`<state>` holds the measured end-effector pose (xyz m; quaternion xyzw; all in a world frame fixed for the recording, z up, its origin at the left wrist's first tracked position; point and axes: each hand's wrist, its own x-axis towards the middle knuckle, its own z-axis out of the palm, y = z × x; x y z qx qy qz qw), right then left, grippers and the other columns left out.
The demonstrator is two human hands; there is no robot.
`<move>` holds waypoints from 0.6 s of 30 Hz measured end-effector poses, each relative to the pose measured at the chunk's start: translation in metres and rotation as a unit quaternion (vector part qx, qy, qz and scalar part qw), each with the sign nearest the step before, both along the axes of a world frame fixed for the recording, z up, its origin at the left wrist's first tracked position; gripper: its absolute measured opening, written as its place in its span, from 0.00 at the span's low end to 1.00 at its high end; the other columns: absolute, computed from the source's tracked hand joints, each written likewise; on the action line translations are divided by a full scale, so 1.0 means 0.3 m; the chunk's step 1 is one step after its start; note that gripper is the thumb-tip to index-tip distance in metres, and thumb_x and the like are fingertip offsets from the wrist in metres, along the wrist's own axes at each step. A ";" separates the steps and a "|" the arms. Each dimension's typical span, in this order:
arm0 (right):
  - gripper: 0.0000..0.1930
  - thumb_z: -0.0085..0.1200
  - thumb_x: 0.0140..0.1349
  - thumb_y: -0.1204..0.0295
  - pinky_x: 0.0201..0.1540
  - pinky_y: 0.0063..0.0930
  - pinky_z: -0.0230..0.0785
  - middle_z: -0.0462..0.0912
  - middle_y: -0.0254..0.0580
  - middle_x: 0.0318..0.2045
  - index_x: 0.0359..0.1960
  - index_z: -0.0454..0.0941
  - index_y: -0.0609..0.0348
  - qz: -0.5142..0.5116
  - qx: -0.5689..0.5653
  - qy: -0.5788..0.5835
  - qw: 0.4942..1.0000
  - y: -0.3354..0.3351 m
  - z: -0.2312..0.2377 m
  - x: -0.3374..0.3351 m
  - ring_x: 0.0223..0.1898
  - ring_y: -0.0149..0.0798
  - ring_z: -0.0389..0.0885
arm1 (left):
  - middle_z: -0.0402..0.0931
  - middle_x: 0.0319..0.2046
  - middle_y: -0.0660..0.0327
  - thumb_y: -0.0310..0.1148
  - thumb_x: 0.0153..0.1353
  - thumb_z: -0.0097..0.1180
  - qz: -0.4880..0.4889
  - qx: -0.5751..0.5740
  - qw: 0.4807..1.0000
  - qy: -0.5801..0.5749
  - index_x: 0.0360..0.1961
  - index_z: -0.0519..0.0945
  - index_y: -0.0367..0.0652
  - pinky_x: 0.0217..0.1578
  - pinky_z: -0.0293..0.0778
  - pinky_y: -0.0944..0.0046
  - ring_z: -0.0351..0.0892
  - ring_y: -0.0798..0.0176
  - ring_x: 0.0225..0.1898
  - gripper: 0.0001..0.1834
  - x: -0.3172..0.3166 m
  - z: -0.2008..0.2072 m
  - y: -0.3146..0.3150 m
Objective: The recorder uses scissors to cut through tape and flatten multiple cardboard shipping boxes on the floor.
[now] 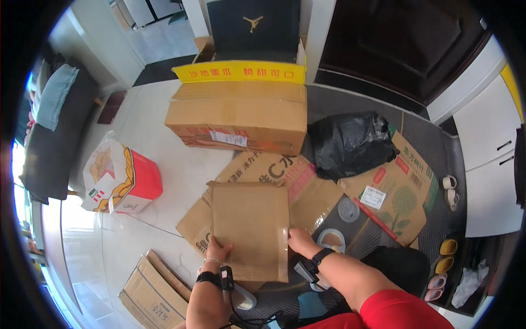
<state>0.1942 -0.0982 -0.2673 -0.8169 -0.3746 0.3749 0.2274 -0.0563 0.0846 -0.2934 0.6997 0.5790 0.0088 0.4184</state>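
A plain, squarish piece of brown cardboard [250, 225] lay in front of a person in red sleeves, above printed flattened cardboard [323, 200] on the floor. Both hands had hold of it at opposite sides. The left hand [219, 250] gripped the left edge, its thumb spread out across the upper face and its fingers close against the side. The right hand [299, 240] was at the right edge, its fingers curled in closely around the border; the fingertips were hidden. Beyond the piece stood a large brown carton [241, 112], with a black plastic bag [350, 142] to its right and a red-and-white bag [143, 178] well to the left.
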 end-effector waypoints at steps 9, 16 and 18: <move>0.06 0.52 0.46 0.76 0.28 0.26 0.66 0.79 0.41 0.21 0.26 0.77 0.63 -0.287 0.046 0.208 0.934 0.038 -0.181 0.026 0.24 0.31 0.75 | 0.73 0.42 0.49 0.33 0.39 0.69 0.028 -0.036 0.998 0.051 0.48 0.64 0.36 0.43 0.70 0.60 0.73 0.53 0.45 0.36 0.027 0.015 -0.010; 0.08 0.50 0.52 0.72 0.36 0.23 0.64 0.78 0.36 0.28 0.32 0.78 0.61 -0.187 0.072 0.388 0.899 0.042 -0.022 0.092 0.33 0.30 0.73 | 0.76 0.40 0.53 0.33 0.40 0.68 0.080 -0.137 0.984 -0.078 0.48 0.67 0.36 0.40 0.72 0.61 0.76 0.59 0.40 0.34 -0.001 -0.016 0.001; 0.14 0.48 0.58 0.64 0.41 0.24 0.65 0.77 0.37 0.39 0.42 0.74 0.59 -0.230 0.091 0.530 0.811 0.045 0.027 0.081 0.40 0.31 0.73 | 0.78 0.37 0.58 0.29 0.43 0.65 0.102 -0.244 0.953 -0.149 0.43 0.74 0.36 0.33 0.73 0.66 0.76 0.65 0.36 0.23 -0.012 -0.011 -0.001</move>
